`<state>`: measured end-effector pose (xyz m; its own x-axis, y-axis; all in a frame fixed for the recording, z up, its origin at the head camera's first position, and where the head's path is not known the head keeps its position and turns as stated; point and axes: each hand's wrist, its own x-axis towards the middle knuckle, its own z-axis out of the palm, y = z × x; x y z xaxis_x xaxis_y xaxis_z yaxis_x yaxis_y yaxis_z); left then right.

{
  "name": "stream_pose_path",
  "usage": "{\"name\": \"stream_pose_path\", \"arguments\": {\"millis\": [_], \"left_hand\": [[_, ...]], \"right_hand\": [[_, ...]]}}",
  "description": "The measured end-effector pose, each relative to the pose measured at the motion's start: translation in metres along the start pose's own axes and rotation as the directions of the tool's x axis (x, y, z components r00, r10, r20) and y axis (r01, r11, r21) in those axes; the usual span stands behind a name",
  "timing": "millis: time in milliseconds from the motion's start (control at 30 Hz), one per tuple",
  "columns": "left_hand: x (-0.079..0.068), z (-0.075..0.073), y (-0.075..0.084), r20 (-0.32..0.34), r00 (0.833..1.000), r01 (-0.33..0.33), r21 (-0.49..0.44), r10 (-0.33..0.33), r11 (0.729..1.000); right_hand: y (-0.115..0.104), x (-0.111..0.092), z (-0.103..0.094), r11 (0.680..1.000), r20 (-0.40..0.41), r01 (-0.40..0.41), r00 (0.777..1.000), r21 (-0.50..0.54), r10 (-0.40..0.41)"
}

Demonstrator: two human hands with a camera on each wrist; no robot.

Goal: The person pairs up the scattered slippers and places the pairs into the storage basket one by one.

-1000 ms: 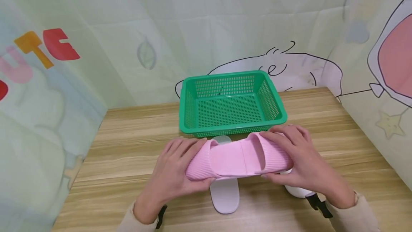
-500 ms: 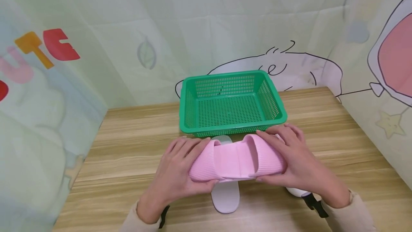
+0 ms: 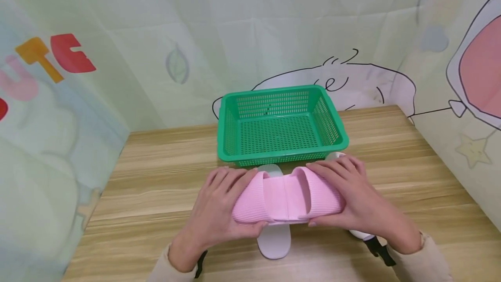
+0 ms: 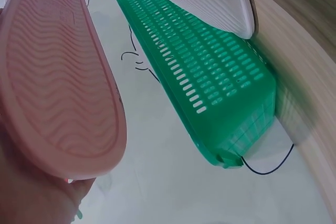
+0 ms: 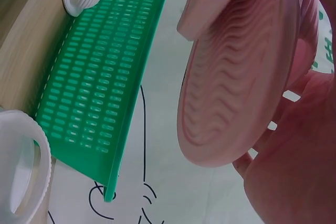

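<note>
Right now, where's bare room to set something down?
Table left of the basket and left hand; table right of the basket and right hand; also the basket's floor. Crowded: the middle before the basket, where pink slippers are held over one white slipper, another white slipper partly hidden by the right hand.

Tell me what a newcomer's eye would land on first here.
Most likely the pink slippers, held up over the wooden table by the left grip and the right grip. Next would come the bright green basket behind them, then the pink balloon printed on the backdrop at the head view's far right.
</note>
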<state>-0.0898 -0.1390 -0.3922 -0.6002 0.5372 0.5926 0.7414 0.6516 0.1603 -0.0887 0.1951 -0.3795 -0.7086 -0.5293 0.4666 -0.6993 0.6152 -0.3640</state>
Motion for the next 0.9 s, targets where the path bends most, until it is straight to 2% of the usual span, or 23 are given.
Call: {"name": "stream_pose_path", "arguments": {"millis": [200, 467, 733, 900], "left_hand": [[0.002, 0.005, 0.003, -0.027, 0.999, -0.043, 0.003, 0.043, 0.999], [0.006, 0.008, 0.007, -0.007, 0.999, -0.043, 0.022, 0.043, 0.999], [0.012, 0.012, 0.01, -0.026, 0.997, -0.074, 0.036, 0.075, 0.997], [0.012, 0.013, 0.011, -0.027, 0.997, -0.065, 0.032, 0.066, 0.997]], "right_hand": [[-0.002, 0.002, 0.004, 1.0, -0.006, 0.016, 1.0, -0.011, -0.016], [-0.006, 0.002, 0.008, 1.0, -0.021, 0.0, 1.0, -0.025, 0.0], [-0.011, 0.003, 0.011, 1.0, 0.027, -0.008, 1.0, -0.028, 0.009], [-0.012, 0.001, 0.011, 0.999, 0.036, 0.012, 0.999, -0.042, -0.011]]}}
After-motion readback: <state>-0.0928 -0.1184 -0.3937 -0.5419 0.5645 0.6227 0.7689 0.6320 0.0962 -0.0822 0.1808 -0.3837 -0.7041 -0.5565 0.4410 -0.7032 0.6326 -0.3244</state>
